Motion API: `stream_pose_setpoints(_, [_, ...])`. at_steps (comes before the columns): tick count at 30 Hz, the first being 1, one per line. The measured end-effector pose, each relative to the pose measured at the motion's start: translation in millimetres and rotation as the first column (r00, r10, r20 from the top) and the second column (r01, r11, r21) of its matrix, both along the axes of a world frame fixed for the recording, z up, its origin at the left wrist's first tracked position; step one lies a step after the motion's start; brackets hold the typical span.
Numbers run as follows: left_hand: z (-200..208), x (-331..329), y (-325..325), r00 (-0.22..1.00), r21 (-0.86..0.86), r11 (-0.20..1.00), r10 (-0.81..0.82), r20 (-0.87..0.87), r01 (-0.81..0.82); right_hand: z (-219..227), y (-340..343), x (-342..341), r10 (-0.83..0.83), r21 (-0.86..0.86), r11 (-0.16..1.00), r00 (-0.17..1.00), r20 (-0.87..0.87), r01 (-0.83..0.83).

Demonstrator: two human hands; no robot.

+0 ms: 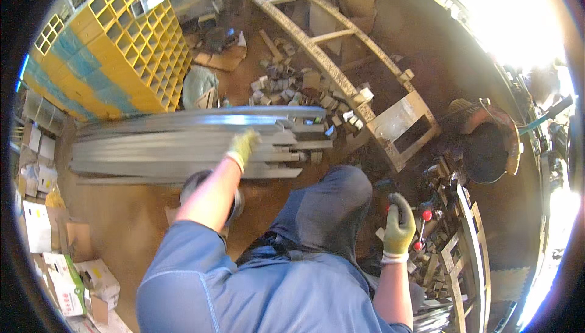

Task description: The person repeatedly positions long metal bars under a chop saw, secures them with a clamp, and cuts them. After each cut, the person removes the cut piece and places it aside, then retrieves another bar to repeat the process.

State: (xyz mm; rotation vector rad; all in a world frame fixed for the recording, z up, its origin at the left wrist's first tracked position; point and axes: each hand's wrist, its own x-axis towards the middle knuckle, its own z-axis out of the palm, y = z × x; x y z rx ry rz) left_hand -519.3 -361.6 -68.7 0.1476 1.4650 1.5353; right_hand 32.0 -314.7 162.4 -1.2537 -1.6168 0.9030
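My left hand [243, 149], in a yellow-green work glove, is over a long stack of grey metal bars [158, 144]. It is smeared by motion, so its fingers, and whether they touch a bar, cannot be made out. My right hand [399, 229], in a similar glove with dark fingertips, is raised to the right of my knee. Its fingers are loosely bent with a gap to the thumb, and no held thing shows. Just right of it is a lever with red ball knobs [426, 215]; whether they touch is unclear.
A yellow rack of square cells [137, 34] stands at the far left. Short offcuts [286, 89] litter the floor ahead. A long metal frame [329, 59] lies beyond them. A dark round-mouthed container [490, 150] is at right, cardboard boxes [64, 284] at lower left.
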Motion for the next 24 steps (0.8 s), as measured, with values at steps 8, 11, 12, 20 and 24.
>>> stream_pose_setpoints(8, [58.2, 163.5, -22.9, 0.966, 0.237, 0.953, -0.224, 0.128, 0.189, 19.5, -40.2, 51.7, -0.078, -0.039, 0.996, 0.993, 0.089, 0.082])
stream_pose_setpoints(11, [100.0, 180.5, 5.1, 0.973, 0.083, 0.97, -0.222, -0.069, 0.227, 22.7, -41.9, 76.7, -0.124, 0.059, 0.99, 0.992, -0.017, 0.125])
stream_pose_setpoints(12, [106.1, 183.2, 13.0, 0.97, 0.153, 0.96, -0.221, -0.097, 0.234, 19.0, -42.7, 87.3, -0.147, 0.037, 0.988, 0.986, -0.077, 0.15])
stream_pose_setpoints(20, [213.4, 256.9, 94.8, 0.832, 0.346, 0.804, -0.298, -0.468, 0.483, 2.3, -9.6, 211.5, -0.48, -0.139, 0.843, 0.611, -0.63, 0.52])
stream_pose_setpoints(24, [251.5, 330.9, 121.8, 0.731, 0.335, 0.691, -0.413, -0.544, 0.64, -17.3, 34.7, 290.1, -0.589, -0.403, 0.754, 0.262, -0.765, 0.519])
